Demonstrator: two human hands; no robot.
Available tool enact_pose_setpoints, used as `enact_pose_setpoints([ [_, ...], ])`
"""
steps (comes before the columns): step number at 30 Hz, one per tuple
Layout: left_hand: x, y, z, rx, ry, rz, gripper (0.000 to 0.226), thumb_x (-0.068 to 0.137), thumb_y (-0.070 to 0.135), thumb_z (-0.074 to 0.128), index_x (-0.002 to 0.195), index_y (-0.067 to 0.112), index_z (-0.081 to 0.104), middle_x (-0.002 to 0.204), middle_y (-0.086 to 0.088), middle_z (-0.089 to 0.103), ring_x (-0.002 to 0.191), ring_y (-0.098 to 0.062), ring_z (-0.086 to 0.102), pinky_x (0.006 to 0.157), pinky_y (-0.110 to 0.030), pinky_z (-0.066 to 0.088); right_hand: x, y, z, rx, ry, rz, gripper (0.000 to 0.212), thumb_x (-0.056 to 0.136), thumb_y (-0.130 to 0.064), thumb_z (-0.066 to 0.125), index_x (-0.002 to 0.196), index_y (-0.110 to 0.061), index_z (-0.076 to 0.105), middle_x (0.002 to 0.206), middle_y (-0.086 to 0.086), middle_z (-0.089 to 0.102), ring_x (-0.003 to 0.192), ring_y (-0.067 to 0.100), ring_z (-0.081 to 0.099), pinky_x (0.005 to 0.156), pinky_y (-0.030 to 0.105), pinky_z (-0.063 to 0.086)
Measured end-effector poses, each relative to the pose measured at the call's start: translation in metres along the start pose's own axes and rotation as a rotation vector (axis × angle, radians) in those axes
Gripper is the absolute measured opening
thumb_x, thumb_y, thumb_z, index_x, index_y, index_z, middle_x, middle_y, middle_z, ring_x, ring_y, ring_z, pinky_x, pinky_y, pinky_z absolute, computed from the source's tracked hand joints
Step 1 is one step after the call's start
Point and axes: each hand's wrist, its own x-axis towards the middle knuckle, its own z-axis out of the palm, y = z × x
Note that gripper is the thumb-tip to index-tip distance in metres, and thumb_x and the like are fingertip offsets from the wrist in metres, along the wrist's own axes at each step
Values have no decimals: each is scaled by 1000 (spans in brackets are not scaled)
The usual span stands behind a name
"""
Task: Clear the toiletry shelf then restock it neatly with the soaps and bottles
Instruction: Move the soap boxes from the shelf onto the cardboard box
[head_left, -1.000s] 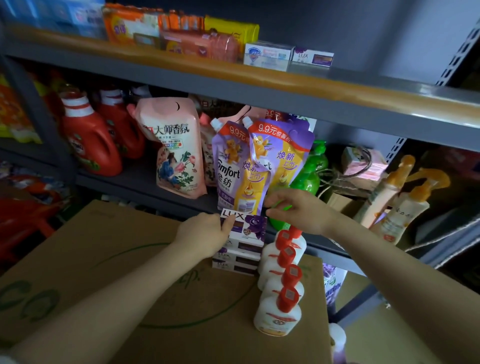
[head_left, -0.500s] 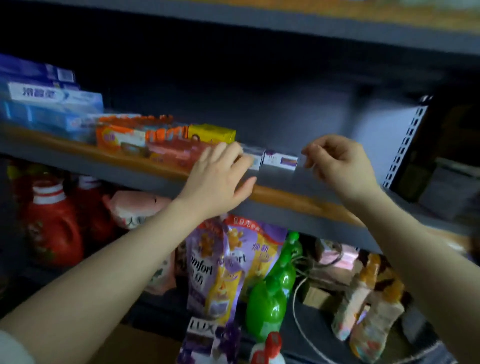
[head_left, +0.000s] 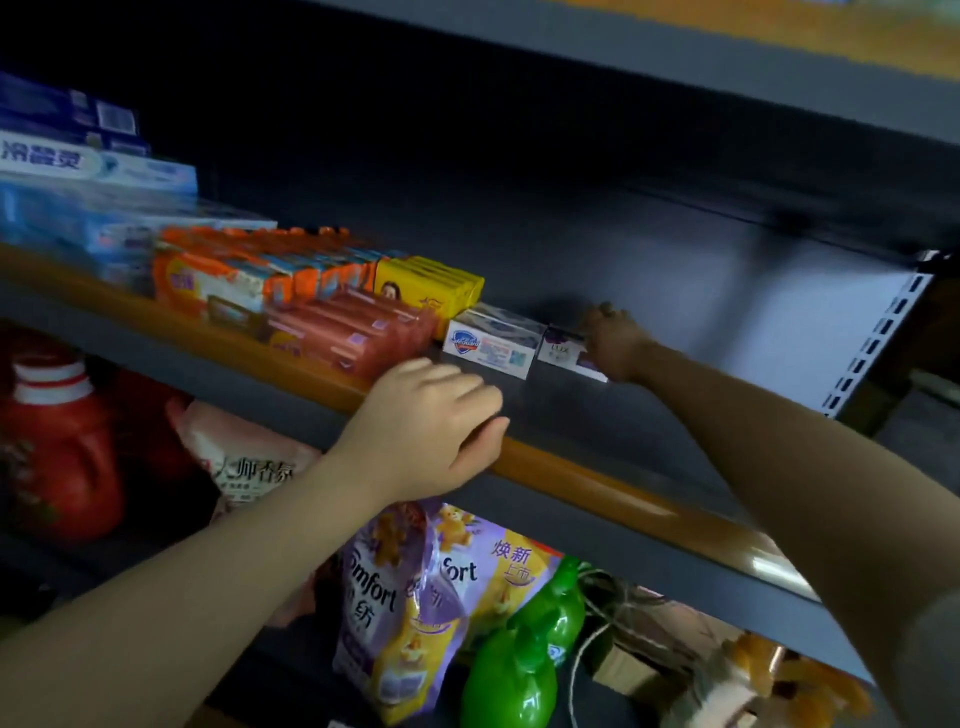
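Observation:
The toiletry shelf (head_left: 597, 478) has an orange front rail and runs across the view. On it lie orange soap packs (head_left: 218, 280), red soap packs (head_left: 353, 332), yellow soap bars (head_left: 431, 286), a white-and-blue soap box (head_left: 491, 343) and a purple soap box (head_left: 563, 353). My right hand (head_left: 610, 340) grips the right end of the purple box, fingers curled round it. In front of the white-and-blue box, my left hand (head_left: 431, 415) rests on the rail, fingers loosely curled and holding nothing.
Blue toothpaste boxes (head_left: 78, 166) are stacked at the shelf's left end. The shelf floor right of the purple box is bare metal (head_left: 727, 374). Below stand a red detergent bottle (head_left: 57, 447), purple softener pouches (head_left: 415, 597) and green bottles (head_left: 514, 670).
My view rose from the carton to the upper shelf. My right hand moved forward onto the purple soap box. My left hand slid back to the rail and its fingers curled.

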Motion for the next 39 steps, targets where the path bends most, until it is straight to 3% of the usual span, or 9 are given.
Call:
enact_pose_setpoints([
  [8, -1, 1, 1, 7, -9, -30, 30, 87, 26, 41, 65, 13, 57, 59, 0, 54, 56, -23, 52, 56, -33, 35, -10, 8, -2, 87, -256, -116, 55, 99, -25, 40, 147, -8, 20, 153, 14, 25, 137, 28, 30, 112, 31, 22],
  [14, -1, 3, -2, -6, -18, -30, 29, 86, 25, 41, 67, 13, 58, 59, 1, 55, 56, -23, 52, 56, -32, 33, -67, -1, -31, 205, -105, -246, 45, 91, -34, 57, 133, -18, 49, 130, 8, 49, 117, 21, 48, 92, 20, 32],
  [16, -1, 3, -2, -14, -23, -30, 30, 87, 26, 40, 68, 13, 59, 60, 1, 56, 56, -23, 53, 56, -32, 34, -74, -2, -35, 336, -81, -214, 43, 86, -42, 61, 121, -18, 57, 119, 2, 51, 111, 17, 50, 90, 22, 34],
  [19, -1, 4, -3, -14, -33, -31, 31, 88, 26, 39, 67, 13, 59, 60, 1, 56, 56, -22, 54, 54, -32, 38, -78, -8, -29, 428, -251, -69, 69, 78, -62, 59, 126, -13, 50, 126, 3, 50, 108, 14, 45, 96, 29, 36],
  [21, -1, 4, -4, -18, -40, -33, 32, 88, 25, 38, 67, 13, 59, 60, 1, 56, 55, -22, 53, 53, -31, 38, -81, -11, -26, 464, -316, 4, 66, 78, -57, 64, 123, -10, 51, 123, 5, 56, 107, 18, 52, 97, 34, 43],
  [27, -1, 6, -7, -36, -38, -38, 34, 89, 26, 35, 74, 11, 61, 68, 0, 61, 62, -23, 57, 60, -30, 35, -124, -26, -46, 483, 110, -41, 69, 66, -35, 81, 118, -9, 43, 110, 7, 56, 96, 23, 53, 79, 34, 45],
  [32, 5, 25, -22, -406, 79, -367, 57, 87, 46, 28, 121, 6, 52, 115, -5, 57, 108, -21, 52, 91, -31, 39, -194, -51, -52, 658, 603, -137, 75, 60, -37, 83, 118, -13, 43, 109, -4, 48, 94, 13, 50, 76, 25, 40],
  [35, 4, 52, -47, -862, 138, -531, 50, 77, 58, 37, 116, 30, 49, 113, 15, 58, 105, 3, 54, 90, -15, 40, -231, -68, -44, 573, 673, -317, 77, 60, -52, 73, 119, -15, 41, 112, -6, 41, 101, 11, 46, 79, 19, 37],
  [39, -11, 62, -61, -949, 60, -553, 40, 64, 44, 70, 101, 40, 53, 100, 20, 67, 96, 1, 61, 83, -19, 47, -248, -80, -22, 723, 625, -392, 86, 55, -46, 82, 123, -21, 36, 127, -3, 35, 116, 4, 40, 99, 14, 36],
])
